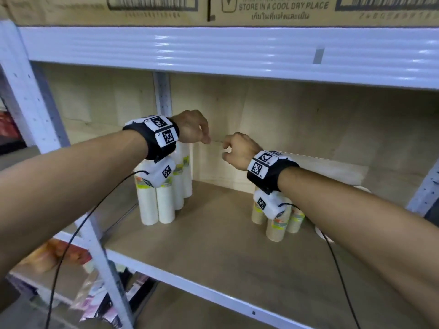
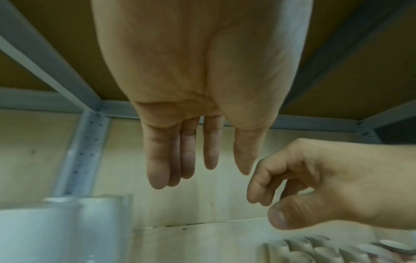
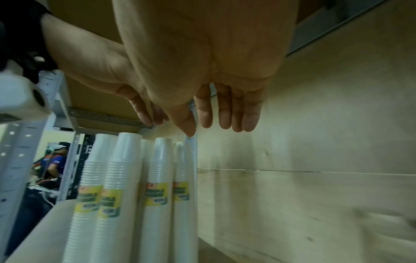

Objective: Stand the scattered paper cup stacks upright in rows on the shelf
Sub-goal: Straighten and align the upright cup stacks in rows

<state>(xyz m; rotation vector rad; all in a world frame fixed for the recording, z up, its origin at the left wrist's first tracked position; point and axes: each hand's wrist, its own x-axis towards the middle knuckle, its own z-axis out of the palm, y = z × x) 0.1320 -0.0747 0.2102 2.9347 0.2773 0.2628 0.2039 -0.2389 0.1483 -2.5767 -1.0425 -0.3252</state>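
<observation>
Several white paper cup stacks (image 1: 164, 203) with yellow labels stand upright in a tight group at the shelf's left back; the right wrist view shows the white stacks (image 3: 155, 195) close up. A smaller group of brown cup stacks (image 1: 276, 225) stands upright at the right, partly hidden by my right wrist. Both hands hover above the shelf (image 1: 202, 245) between the two groups, almost touching. My left hand (image 1: 204, 136) has relaxed fingers (image 2: 209, 156) and holds nothing. My right hand (image 1: 225, 150) is loosely curled and empty too.
A white upright post (image 1: 162, 93) stands at the back behind the white stacks. The shelf above (image 1: 213, 53) carries cardboard boxes. A white round object (image 1: 320, 232) lies behind my right forearm, mostly hidden. Packaged goods sit on a lower shelf at left.
</observation>
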